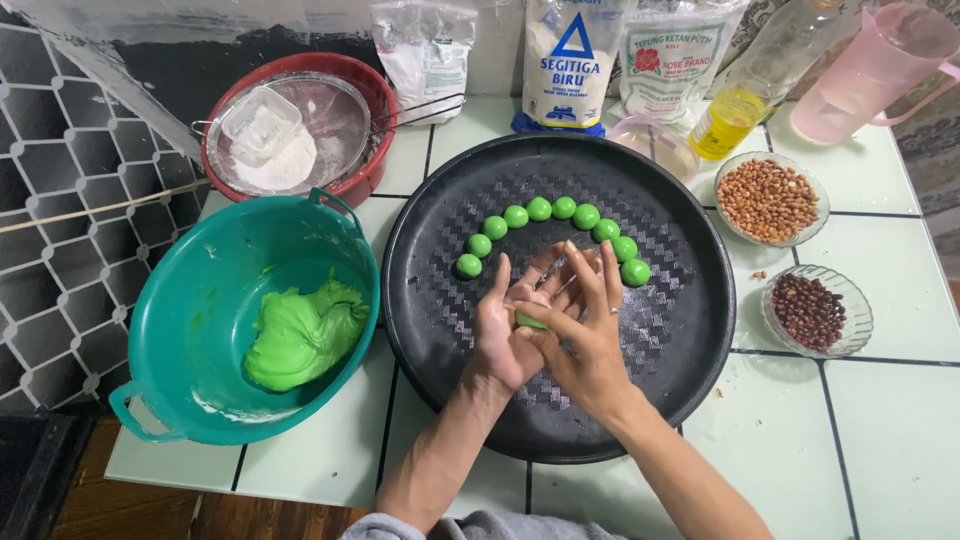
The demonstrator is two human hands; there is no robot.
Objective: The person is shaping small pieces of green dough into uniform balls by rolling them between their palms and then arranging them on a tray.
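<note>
My left hand (508,330) and my right hand (585,330) are pressed palm to palm over a round black tray (690,300), with a small piece of green dough (530,322) squeezed between them. Only an edge of that piece shows. Beyond my fingers, several green dough balls (540,209) lie in an arc on the tray. To the left, a teal bowl (180,300) holds a lump of green dough (300,335).
A red bowl (365,180) with a sieve and flour stands at the back left. Bags of flour (565,60), an oil bottle (735,110) and a pink jug (870,70) line the back. Glass dishes of peanuts (768,198) and dark beans (808,310) sit at the right.
</note>
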